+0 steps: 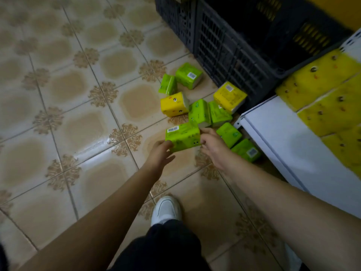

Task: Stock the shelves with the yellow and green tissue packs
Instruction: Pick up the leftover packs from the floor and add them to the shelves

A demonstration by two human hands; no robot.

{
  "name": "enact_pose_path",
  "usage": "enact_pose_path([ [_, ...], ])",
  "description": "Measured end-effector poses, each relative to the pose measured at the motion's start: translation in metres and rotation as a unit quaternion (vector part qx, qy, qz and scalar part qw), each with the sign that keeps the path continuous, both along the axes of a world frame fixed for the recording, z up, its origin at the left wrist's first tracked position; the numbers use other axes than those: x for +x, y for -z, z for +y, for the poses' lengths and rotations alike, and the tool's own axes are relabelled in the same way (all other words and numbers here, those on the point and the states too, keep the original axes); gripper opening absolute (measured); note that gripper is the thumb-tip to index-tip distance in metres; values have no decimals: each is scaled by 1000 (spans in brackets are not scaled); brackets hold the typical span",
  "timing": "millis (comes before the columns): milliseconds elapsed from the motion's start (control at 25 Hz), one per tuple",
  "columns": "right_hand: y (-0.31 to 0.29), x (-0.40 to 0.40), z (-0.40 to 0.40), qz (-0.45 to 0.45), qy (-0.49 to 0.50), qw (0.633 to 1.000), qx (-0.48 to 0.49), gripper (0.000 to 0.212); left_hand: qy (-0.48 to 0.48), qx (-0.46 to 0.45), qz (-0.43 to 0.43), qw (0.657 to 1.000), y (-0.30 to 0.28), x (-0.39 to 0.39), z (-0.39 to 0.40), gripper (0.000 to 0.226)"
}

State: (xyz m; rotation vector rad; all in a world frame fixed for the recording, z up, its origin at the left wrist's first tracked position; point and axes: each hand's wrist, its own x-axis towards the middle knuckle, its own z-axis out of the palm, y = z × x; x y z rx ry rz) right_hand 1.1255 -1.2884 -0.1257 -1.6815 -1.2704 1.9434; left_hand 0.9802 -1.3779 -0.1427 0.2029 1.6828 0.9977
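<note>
A black crate [230,45] stands at one o'clock, a white shelf [289,145] with yellow packs [328,94] at three. Both hands, left [159,153] and right [212,147], clasp one green pack [182,136] on the floor [78,94], centre, other packs scattered just beyond.

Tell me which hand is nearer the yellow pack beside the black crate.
Right. The right hand lies below the yellow pack, a couple of green packs between; the left hand is farther, lower-left.
</note>
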Motion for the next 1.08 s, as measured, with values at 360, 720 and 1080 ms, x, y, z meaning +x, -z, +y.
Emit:
enact_pose_path([
  [360, -241, 156, -89, -24, -110, 907, 406, 75, 156, 257, 344, 889, -260, 100, -63, 10],
  [720, -382, 310, -190, 150, 159, 853, 474, 59, 179, 448, 202, 852, -403, 265, -87, 24],
  [1080, -430, 490, -267, 98, 302, 797, 515, 83, 330, 522, 113, 778, -477, 464, -96, 28],
])
